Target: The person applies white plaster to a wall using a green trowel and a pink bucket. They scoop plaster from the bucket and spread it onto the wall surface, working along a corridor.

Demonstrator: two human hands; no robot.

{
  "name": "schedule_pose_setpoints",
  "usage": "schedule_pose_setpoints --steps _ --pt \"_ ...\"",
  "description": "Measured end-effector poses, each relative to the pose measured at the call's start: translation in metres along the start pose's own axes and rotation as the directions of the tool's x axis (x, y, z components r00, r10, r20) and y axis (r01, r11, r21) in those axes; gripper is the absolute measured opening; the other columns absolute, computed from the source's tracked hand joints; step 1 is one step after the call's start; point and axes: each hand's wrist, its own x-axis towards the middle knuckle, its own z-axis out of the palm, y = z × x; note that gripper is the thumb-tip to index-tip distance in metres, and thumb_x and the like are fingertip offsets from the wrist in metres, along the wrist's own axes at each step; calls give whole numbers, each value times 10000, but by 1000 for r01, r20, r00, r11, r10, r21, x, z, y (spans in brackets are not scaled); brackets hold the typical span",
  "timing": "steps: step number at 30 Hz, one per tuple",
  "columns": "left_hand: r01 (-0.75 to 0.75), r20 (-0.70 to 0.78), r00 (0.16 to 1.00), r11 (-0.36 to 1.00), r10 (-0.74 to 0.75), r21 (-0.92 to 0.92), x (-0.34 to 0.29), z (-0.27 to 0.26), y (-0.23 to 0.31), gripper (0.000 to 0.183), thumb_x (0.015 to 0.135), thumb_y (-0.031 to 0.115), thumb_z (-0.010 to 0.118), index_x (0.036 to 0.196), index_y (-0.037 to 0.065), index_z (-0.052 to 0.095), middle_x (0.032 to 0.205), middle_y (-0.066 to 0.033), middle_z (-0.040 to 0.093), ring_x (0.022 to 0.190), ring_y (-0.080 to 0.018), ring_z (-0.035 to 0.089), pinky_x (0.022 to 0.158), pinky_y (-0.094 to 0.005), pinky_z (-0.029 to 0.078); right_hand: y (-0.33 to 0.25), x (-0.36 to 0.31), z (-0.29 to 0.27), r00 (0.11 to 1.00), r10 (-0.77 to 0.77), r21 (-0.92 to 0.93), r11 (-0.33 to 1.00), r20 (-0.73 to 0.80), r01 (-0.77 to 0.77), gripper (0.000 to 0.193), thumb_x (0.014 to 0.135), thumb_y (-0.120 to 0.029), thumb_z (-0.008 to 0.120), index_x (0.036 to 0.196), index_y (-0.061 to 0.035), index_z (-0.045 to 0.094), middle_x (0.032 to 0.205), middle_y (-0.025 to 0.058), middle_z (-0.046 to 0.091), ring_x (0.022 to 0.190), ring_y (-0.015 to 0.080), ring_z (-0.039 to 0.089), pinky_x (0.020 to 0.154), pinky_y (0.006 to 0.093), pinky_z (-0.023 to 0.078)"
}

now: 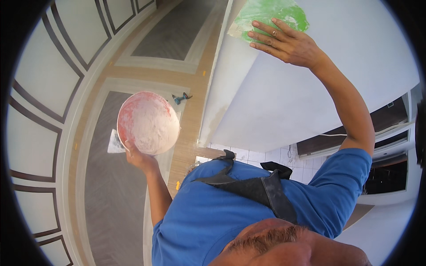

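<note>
My left hand [138, 157] grips the lower rim of a wide pinkish bucket [153, 126], its fingers curled at the edge. White plaster coats the inside of the bucket. A putty knife [116, 142] with a smeared pale blade juts out beside these fingers. At upper right my right hand [286, 44] lies across a green plastic spreader [295, 13], which is smeared with white plaster and rests at the white wall [293, 97]. Its four fingers are spread on top. The thumb is hidden, apparently behind the spreader.
A teal cordless drill [181, 98] lies on the wood-tone floor [182, 159] past the bucket. Panelled wall sections [37, 146] with dark trim run along the left. Behind my body are white floor tiles [275, 156] and dark openings [386, 173]. A pale cable [377, 133] crosses there.
</note>
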Motion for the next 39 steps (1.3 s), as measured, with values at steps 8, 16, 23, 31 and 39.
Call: schedule_pose_setpoints --steps 8,16,23,31,39 --pt "21 -47 999 1000 -21 -7 1 -5 -9 712 1051 489 509 1446 -101 462 1387 -232 560 1209 -322 629 991 -434 556 12 -6 23 998 -47 -53 998 -48 45 487 930 -233 645 1412 -244 572 1558 -91 489 1525 165 323 1301 442 181" --pt "18 -71 997 999 -21 -44 -1 -1 -10 687 1063 451 497 1440 -122 466 1376 -237 564 1198 -320 633 982 -425 555 16 -1 31 997 -81 -105 991 3 81 502 955 -172 604 1448 -244 538 1572 -88 473 1515 164 346 1302 437 191" --pt "58 -61 996 997 -61 -54 -1 2 -4 716 1057 479 493 1455 -115 446 1415 -240 536 1247 -334 603 1024 -444 537 56 -5 25 993 -34 50 998 -116 40 438 979 -169 541 1399 -53 580 1522 135 532 1464 327 434 1271 522 237" --pt "43 -61 997 998 -46 -55 1 -2 -11 692 1065 460 478 1475 -96 438 1432 -236 520 1263 -350 593 1023 -455 539 8 -37 14 973 228 54 972 40 -230 575 926 -91 552 1489 -205 542 1592 30 464 1491 268 401 1271 481 248" --pt "64 -53 996 997 -67 -44 -6 13 13 689 1067 457 474 1465 -105 443 1412 -253 528 1235 -355 614 984 -458 570 23 -1 -48 880 475 -70 878 -4 -474 487 945 -106 567 1431 -127 583 1526 123 535 1459 339 440 1171 520 338"
